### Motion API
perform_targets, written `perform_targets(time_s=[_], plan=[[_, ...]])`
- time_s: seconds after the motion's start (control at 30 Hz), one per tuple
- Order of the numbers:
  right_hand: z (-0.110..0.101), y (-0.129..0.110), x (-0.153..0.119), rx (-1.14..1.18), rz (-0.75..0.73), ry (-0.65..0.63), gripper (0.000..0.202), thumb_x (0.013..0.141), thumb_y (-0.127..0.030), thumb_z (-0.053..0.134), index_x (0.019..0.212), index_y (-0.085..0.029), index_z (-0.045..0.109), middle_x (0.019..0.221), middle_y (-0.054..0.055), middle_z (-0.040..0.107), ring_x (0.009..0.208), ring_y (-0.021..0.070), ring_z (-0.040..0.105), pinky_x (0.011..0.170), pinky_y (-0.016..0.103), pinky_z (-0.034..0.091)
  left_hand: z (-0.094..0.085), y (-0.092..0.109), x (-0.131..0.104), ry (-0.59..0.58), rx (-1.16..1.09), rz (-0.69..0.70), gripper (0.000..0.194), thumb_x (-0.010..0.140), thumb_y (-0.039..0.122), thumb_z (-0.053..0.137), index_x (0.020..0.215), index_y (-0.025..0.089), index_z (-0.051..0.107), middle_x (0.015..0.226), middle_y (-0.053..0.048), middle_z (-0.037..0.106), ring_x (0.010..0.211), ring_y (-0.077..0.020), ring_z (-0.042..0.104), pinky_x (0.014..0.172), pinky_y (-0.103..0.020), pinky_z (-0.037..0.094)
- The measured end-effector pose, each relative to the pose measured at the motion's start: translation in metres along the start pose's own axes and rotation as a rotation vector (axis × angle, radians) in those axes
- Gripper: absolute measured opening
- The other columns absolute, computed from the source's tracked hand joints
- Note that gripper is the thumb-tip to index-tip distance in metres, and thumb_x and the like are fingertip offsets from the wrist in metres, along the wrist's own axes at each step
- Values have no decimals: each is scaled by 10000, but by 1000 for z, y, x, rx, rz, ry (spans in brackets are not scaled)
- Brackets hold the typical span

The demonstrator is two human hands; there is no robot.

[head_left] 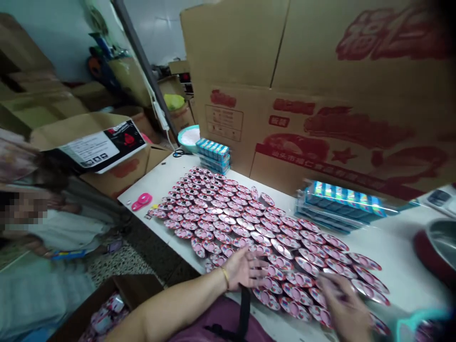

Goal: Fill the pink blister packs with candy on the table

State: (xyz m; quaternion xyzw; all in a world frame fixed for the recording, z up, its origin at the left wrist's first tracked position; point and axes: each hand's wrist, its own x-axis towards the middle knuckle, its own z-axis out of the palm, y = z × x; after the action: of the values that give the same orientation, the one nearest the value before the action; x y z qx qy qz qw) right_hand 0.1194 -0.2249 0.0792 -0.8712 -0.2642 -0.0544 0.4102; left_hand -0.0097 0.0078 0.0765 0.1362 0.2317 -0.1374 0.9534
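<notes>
Many small oval pieces (236,230), red and pink with a pink round centre, lie in close rows over the white table (281,327). The far rows show dark dots in their middles. My left hand (245,270) is palm up over the near rows, fingers spread, with nothing in it. A gold bracelet (225,279) circles that wrist. Lower right, my right hand (344,304) hovers over the near right ovals. Motion smears its fingers, so whether it holds anything is unclear.
Blue packs stand in stacks at the back (213,154) and right (338,204), before a large carton (231,66). A pink tape-like object (141,201) and scissors (180,153) lie toward the left. A teal-rimmed container (409,327) is lower right. Another person (64,228) is at left.
</notes>
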Motion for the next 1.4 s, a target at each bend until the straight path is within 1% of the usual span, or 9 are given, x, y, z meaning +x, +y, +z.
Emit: perform_targets(time_s=[0.13, 0.3, 0.53, 0.7, 0.87, 1.0, 1.1, 1.23, 1.4], plan=[[114, -109, 11, -28, -472, -343, 183, 799, -272, 416, 874, -195, 564, 825, 66, 541, 766, 159, 506, 667, 265, 417, -8, 10, 6, 2, -187, -10, 450, 686, 528, 476, 887, 139, 583, 765, -90, 630, 746, -241, 590, 693, -374, 415], [181, -168, 16, -82, -656, -575, 264, 755, -338, 493, 976, -198, 531, 923, 75, 527, 878, 203, 465, 778, 352, 363, -57, 56, -31, 259, -311, 210, 290, 691, 419, 526, 739, 137, 572, 630, -39, 600, 620, -180, 578, 596, -296, 434], [271, -210, 31, 252, -252, -549, 138, 799, -202, 425, 864, -200, 547, 822, 28, 572, 803, 148, 506, 741, 280, 383, -123, 134, -80, 281, -234, 216, 139, 726, 236, 547, 786, 111, 560, 597, -14, 570, 487, -94, 522, 401, -176, 353], [327, -249, 30, 247, -100, -498, 215, 741, -173, 436, 940, -186, 515, 834, 36, 529, 780, 153, 500, 700, 277, 400, -163, 180, -102, 260, -113, 215, 102, 686, 164, 596, 769, 112, 567, 615, -15, 576, 519, -95, 535, 447, -185, 387], [358, -248, 36, 306, 161, -513, 205, 678, -262, 509, 842, -167, 586, 807, 44, 560, 735, 163, 527, 679, 289, 417, -182, 212, -118, 213, -169, 131, 104, 691, 146, 587, 777, 91, 565, 645, -44, 582, 550, -102, 549, 415, -165, 378], [373, -226, 70, 298, 405, -499, 238, 643, -353, 523, 737, -145, 591, 651, 25, 591, 593, 153, 533, 585, 269, 420, -193, 234, -129, 281, -321, 159, 99, 694, 101, 575, 790, 83, 559, 714, -65, 594, 645, -114, 582, 477, -157, 441], [387, -223, 111, 33, 303, -473, 218, 684, -314, 472, 760, -144, 586, 668, 33, 605, 600, 149, 537, 597, 258, 411, -201, 248, -135, 322, -376, 255, 68, 698, 85, 569, 764, 76, 555, 730, -77, 594, 694, -125, 593, 536, -164, 476], [414, -234, 156, -473, 67, -608, 165, 711, -197, 459, 801, -150, 590, 823, 68, 619, 762, 158, 546, 676, 241, 385, -203, 260, -139, 338, -414, 342, 84, 708, 98, 561, 787, 69, 563, 766, -93, 600, 730, -153, 601, 571, -193, 503], [437, -236, 177, -659, 59, -761, 201, 701, -149, 511, 883, -77, 557, 863, 149, 601, 786, 181, 549, 655, 253, 375, -203, 272, -130, 371, -475, 379, 56, 731, 108, 533, 763, 71, 561, 770, -103, 602, 745, -163, 605, 583, -199, 510]])
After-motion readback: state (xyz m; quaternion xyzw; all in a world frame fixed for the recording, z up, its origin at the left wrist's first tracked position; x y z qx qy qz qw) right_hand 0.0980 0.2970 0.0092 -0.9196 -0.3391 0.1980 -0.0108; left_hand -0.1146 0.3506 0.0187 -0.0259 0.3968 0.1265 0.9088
